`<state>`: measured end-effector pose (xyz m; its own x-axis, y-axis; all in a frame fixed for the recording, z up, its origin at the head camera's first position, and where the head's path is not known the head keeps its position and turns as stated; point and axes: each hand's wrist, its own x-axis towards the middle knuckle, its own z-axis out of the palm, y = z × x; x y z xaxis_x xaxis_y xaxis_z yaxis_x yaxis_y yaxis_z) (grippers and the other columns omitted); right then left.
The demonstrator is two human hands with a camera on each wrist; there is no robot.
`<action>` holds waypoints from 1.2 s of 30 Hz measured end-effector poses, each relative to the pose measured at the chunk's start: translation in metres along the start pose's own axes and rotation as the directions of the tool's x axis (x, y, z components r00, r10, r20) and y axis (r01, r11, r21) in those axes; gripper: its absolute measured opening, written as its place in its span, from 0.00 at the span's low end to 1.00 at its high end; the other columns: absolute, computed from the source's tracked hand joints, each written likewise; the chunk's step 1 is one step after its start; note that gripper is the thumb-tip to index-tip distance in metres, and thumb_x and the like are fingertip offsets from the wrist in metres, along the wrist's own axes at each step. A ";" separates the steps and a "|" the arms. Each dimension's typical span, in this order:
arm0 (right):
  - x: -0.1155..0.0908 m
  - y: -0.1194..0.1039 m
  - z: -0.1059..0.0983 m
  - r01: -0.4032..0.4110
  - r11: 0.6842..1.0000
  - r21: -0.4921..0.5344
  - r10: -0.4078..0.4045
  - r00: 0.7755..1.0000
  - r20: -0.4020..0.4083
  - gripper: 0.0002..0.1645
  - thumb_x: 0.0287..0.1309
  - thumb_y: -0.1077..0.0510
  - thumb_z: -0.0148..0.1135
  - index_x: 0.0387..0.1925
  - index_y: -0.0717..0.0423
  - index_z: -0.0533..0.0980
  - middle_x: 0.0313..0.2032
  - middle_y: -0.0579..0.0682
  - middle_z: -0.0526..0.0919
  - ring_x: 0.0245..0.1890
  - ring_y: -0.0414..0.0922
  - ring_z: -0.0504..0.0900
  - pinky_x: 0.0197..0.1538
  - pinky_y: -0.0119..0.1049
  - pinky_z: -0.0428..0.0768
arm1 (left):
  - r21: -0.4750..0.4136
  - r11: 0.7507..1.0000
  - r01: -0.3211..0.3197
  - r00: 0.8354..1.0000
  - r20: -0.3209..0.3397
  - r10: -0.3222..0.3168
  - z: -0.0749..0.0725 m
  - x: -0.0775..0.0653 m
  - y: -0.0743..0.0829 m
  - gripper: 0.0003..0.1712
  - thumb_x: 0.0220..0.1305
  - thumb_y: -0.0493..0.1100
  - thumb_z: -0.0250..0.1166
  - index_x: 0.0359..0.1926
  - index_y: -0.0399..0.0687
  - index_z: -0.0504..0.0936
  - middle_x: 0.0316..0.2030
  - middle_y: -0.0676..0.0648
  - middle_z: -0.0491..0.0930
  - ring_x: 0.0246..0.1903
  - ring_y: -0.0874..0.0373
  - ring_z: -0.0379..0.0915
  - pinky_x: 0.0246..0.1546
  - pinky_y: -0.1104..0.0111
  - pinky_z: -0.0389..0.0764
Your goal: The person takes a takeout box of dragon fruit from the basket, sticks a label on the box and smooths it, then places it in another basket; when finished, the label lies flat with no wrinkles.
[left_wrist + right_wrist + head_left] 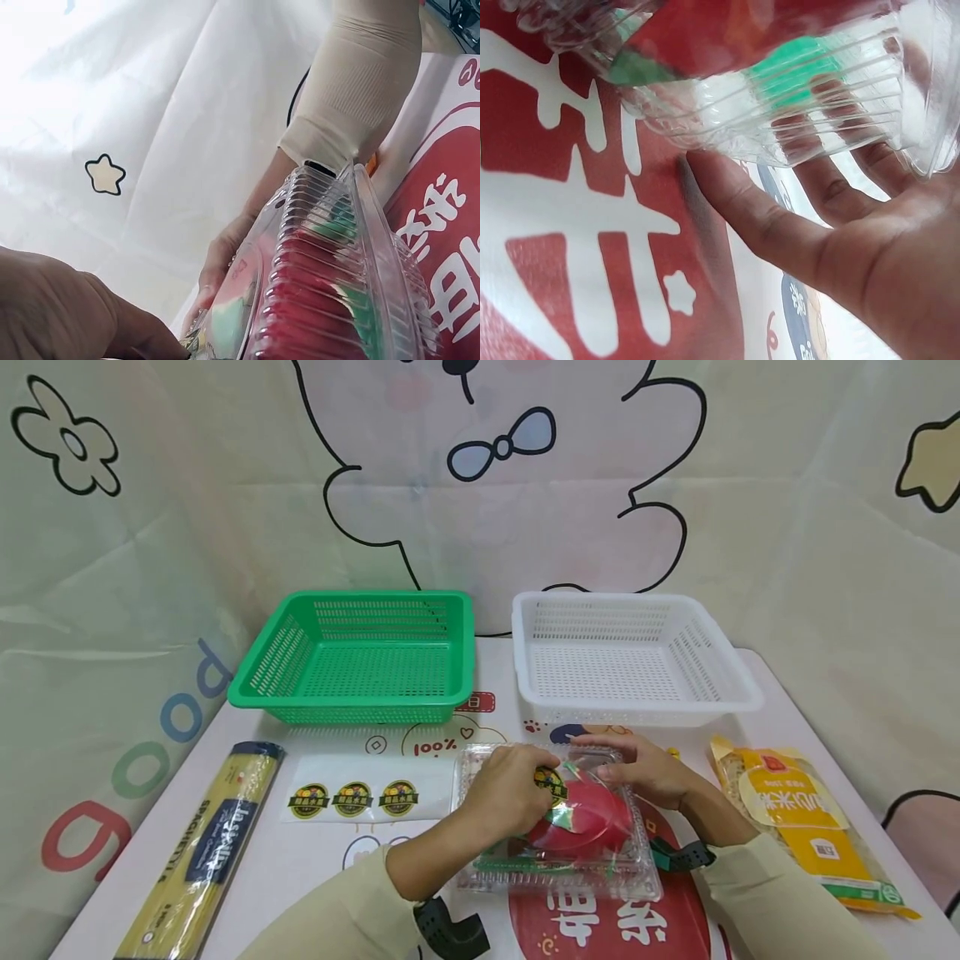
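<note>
A clear plastic box (558, 877) with a hinged lid lies on the table in front of me. Inside is a red fruit with green tips, like a dragon fruit (585, 822). My left hand (510, 789) is over the lid, its curled fingers pinching a round black-and-gold sticker (551, 783) at the lid's surface. At the far right corner my right hand (648, 768) holds the box, thumb on the lid. In the right wrist view its fingers (832, 187) reach round the ribbed wall. To the left lies a white strip of matching stickers (352, 797).
A green basket (352, 714) and a white basket (637, 710) stand along the back. A spaghetti packet (202, 852) lies at the left. At the right, beside my forearm, is a yellow food bag (810, 827). A printed cloth (225, 527) hangs behind the table.
</note>
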<state>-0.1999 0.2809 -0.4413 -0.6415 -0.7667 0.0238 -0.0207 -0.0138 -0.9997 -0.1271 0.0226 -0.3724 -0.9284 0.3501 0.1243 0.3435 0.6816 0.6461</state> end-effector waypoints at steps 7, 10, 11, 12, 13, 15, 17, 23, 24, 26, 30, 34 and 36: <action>-0.001 0.002 0.000 -0.009 1.000 -0.007 0.009 1.000 -0.014 0.32 0.63 0.64 0.56 0.69 0.57 0.64 0.62 0.67 0.60 0.57 0.59 0.71 0.49 0.58 0.75 | 0.008 1.000 0.007 1.000 -0.009 -0.007 0.001 -0.002 0.000 0.22 0.49 0.35 0.68 0.48 0.48 0.86 0.43 0.53 0.84 0.44 0.56 0.77 0.42 0.64 0.77; -0.001 0.003 0.000 0.001 1.000 -0.012 -0.001 1.000 -0.017 0.32 0.63 0.65 0.56 0.68 0.56 0.64 0.62 0.66 0.60 0.58 0.59 0.70 0.50 0.58 0.75 | -0.024 1.000 0.004 1.000 -0.019 -0.004 0.002 -0.003 -0.001 0.21 0.49 0.35 0.69 0.48 0.47 0.86 0.43 0.52 0.84 0.43 0.57 0.76 0.41 0.66 0.76; -0.001 0.003 0.000 0.000 1.000 -0.013 0.000 1.000 -0.018 0.32 0.63 0.65 0.56 0.68 0.56 0.64 0.62 0.66 0.61 0.58 0.59 0.70 0.50 0.57 0.75 | -0.035 0.999 0.002 1.000 -0.023 -0.003 0.003 -0.003 -0.001 0.21 0.49 0.35 0.70 0.48 0.46 0.86 0.42 0.52 0.84 0.42 0.58 0.76 0.40 0.67 0.76; -0.001 0.003 0.000 0.000 1.000 -0.015 0.000 1.000 -0.018 0.32 0.63 0.65 0.56 0.68 0.56 0.65 0.62 0.66 0.61 0.58 0.59 0.70 0.50 0.57 0.75 | -0.046 0.999 0.001 1.000 -0.028 -0.002 0.003 -0.003 -0.001 0.21 0.49 0.35 0.70 0.48 0.46 0.87 0.42 0.52 0.84 0.41 0.58 0.76 0.39 0.68 0.76; -0.001 0.003 0.000 -0.001 1.000 -0.016 0.001 1.000 -0.021 0.31 0.63 0.65 0.56 0.68 0.55 0.65 0.62 0.65 0.61 0.58 0.59 0.70 0.50 0.57 0.75 | -0.058 0.998 0.000 0.999 -0.033 -0.002 0.003 -0.004 -0.001 0.20 0.49 0.35 0.70 0.47 0.46 0.87 0.42 0.52 0.84 0.41 0.59 0.76 0.38 0.69 0.76; -0.002 0.003 0.000 -0.001 1.000 -0.016 0.000 1.000 -0.020 0.32 0.63 0.65 0.56 0.68 0.56 0.65 0.62 0.66 0.60 0.58 0.59 0.70 0.50 0.58 0.75 | -0.082 0.997 -0.003 0.999 -0.053 -0.001 0.005 -0.004 -0.003 0.19 0.50 0.36 0.70 0.46 0.46 0.87 0.42 0.52 0.84 0.41 0.60 0.76 0.39 0.68 0.76; -0.001 0.003 0.000 -0.005 1.000 -0.015 0.004 1.000 -0.021 0.32 0.63 0.65 0.57 0.68 0.55 0.65 0.62 0.67 0.59 0.58 0.59 0.70 0.49 0.58 0.75 | -0.116 0.993 0.004 0.997 -0.075 -0.013 0.006 -0.005 -0.004 0.16 0.53 0.37 0.68 0.46 0.47 0.88 0.42 0.53 0.84 0.42 0.60 0.76 0.39 0.68 0.76; 0.000 0.003 0.000 -0.011 1.000 -0.017 0.010 1.000 -0.020 0.32 0.62 0.65 0.58 0.68 0.53 0.66 0.62 0.67 0.59 0.58 0.59 0.70 0.48 0.59 0.75 | -0.146 0.989 -0.014 0.989 -0.145 -0.007 0.009 -0.006 -0.007 0.11 0.59 0.39 0.67 0.43 0.49 0.89 0.40 0.53 0.85 0.42 0.61 0.77 0.40 0.66 0.77; 0.000 0.003 0.000 -0.009 1.000 -0.020 0.009 1.000 -0.018 0.32 0.62 0.64 0.57 0.68 0.53 0.66 0.62 0.67 0.59 0.58 0.59 0.70 0.48 0.58 0.75 | -0.141 0.990 -0.024 0.989 -0.148 0.003 0.009 -0.006 -0.008 0.11 0.58 0.39 0.68 0.43 0.50 0.89 0.40 0.53 0.85 0.42 0.61 0.77 0.40 0.66 0.77; 0.000 0.003 0.000 -0.010 1.000 -0.025 0.009 1.000 -0.019 0.32 0.63 0.64 0.57 0.68 0.53 0.66 0.62 0.67 0.58 0.57 0.59 0.71 0.48 0.57 0.76 | -0.146 0.988 -0.038 0.990 -0.141 0.017 0.008 -0.004 -0.010 0.11 0.57 0.39 0.69 0.42 0.50 0.89 0.38 0.55 0.85 0.40 0.62 0.75 0.37 0.68 0.75; 0.000 0.003 0.000 -0.028 0.999 -0.028 0.027 0.999 -0.032 0.31 0.63 0.62 0.57 0.68 0.52 0.66 0.63 0.66 0.57 0.57 0.57 0.71 0.49 0.54 0.77 | -0.250 0.967 -0.049 0.996 -0.089 0.027 0.006 0.003 -0.016 0.10 0.57 0.37 0.68 0.40 0.47 0.89 0.33 0.55 0.84 0.30 0.62 0.68 0.26 0.71 0.71; -0.001 0.002 -0.001 -0.044 0.998 -0.036 0.042 0.998 -0.044 0.31 0.63 0.62 0.57 0.68 0.51 0.66 0.63 0.66 0.57 0.56 0.57 0.72 0.48 0.54 0.77 | -0.348 0.937 -0.038 0.998 -0.051 0.022 0.005 0.008 -0.019 0.08 0.58 0.34 0.67 0.38 0.45 0.90 0.31 0.54 0.84 0.23 0.63 0.68 0.18 0.73 0.71; -0.002 0.003 -0.001 -0.042 0.998 -0.045 0.040 0.998 -0.046 0.31 0.63 0.61 0.57 0.68 0.50 0.67 0.63 0.66 0.57 0.56 0.58 0.72 0.48 0.54 0.77 | -0.359 0.932 -0.044 0.998 -0.049 0.028 0.005 0.009 -0.019 0.08 0.58 0.32 0.68 0.38 0.44 0.89 0.32 0.53 0.84 0.23 0.63 0.70 0.19 0.72 0.73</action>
<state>-0.1999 0.2830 -0.4440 -0.6764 -0.7364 -0.0154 -0.0287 0.0473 -0.9985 -0.1412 0.0158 -0.3873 -0.9243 0.3371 0.1789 0.3099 0.3893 0.8674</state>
